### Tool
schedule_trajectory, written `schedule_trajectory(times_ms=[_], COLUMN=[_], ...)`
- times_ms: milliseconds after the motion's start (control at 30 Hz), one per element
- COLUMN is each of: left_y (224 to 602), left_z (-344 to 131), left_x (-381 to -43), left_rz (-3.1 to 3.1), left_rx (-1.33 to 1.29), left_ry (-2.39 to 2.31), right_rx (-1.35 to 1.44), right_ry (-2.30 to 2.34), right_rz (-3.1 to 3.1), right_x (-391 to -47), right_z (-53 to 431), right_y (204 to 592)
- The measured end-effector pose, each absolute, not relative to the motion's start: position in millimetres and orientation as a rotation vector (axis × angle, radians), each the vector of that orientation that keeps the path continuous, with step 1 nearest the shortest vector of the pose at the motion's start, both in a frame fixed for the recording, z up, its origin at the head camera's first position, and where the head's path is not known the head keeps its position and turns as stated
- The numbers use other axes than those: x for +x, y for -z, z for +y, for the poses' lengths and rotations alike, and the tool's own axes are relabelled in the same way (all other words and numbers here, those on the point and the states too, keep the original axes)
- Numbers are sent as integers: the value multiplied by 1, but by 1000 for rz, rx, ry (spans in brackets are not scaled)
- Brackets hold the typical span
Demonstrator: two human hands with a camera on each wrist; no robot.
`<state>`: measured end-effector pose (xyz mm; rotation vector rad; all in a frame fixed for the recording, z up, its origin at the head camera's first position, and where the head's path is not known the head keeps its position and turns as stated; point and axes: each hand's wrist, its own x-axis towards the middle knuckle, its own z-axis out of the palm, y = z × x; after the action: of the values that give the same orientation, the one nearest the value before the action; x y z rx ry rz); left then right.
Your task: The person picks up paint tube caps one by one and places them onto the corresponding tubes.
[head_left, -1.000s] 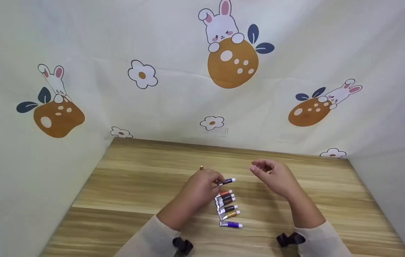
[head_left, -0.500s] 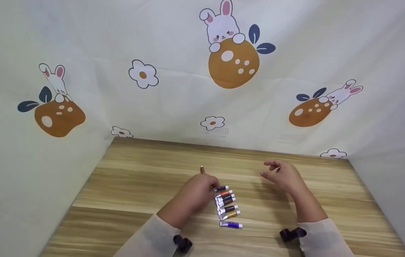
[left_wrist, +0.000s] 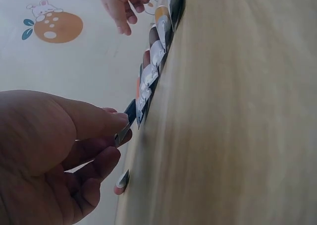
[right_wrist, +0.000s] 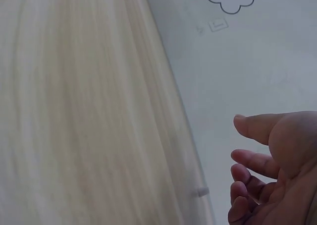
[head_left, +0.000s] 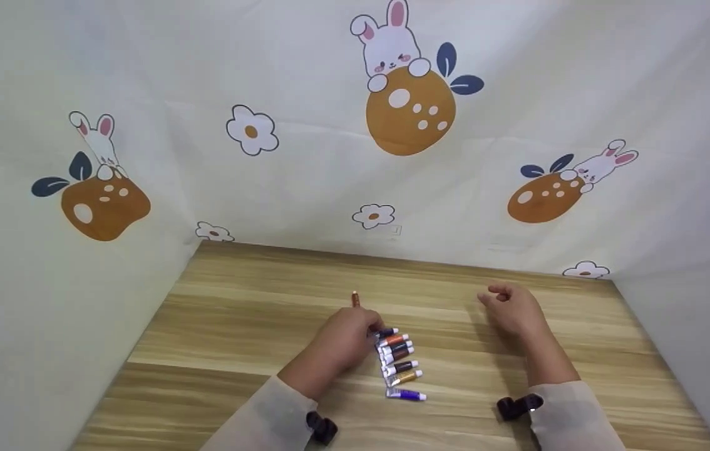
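My left hand (head_left: 345, 335) pinches a dark blue paint tube (left_wrist: 130, 112) by its silver crimped end, between thumb and fingers. That tube lies at the far end of a row of small paint tubes with white caps. After it come an orange tube (head_left: 394, 339), dark and brown tubes, a yellow-ochre tube (head_left: 406, 377) and, nearest me, a purple tube (head_left: 406, 394). Past the left hand lies a separate reddish-brown tube (head_left: 355, 299), partly hidden by the hand. My right hand (head_left: 514, 310) hovers to the right with loosely bent fingers and holds nothing.
The wood-grain table (head_left: 255, 275) is bounded at the back and sides by a pale cloth (head_left: 305, 181) printed with rabbits, oranges and flowers. Each wrist wears a black band, the left wristband (head_left: 322, 428) and the right wristband (head_left: 519, 407).
My left hand has lowered the dark blue tube towards me, to the far end of the row. My right hand has moved away to the right.
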<state>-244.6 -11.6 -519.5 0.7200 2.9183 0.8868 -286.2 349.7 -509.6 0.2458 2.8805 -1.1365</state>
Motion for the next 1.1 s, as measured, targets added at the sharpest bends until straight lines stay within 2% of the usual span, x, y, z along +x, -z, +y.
schedule_trajectory(times_ms=[633, 1100], left_y=[522, 524], left_z=[-8, -7], left_x=[-244, -245], left_rz=[2870, 2879], left_rx=[691, 824], left_ry=[-843, -799], right_rx=[332, 299], right_ry=[1176, 1106], right_rz=[2822, 2845], right_x=[-289, -288], right_z=[365, 369], right_y=[524, 529])
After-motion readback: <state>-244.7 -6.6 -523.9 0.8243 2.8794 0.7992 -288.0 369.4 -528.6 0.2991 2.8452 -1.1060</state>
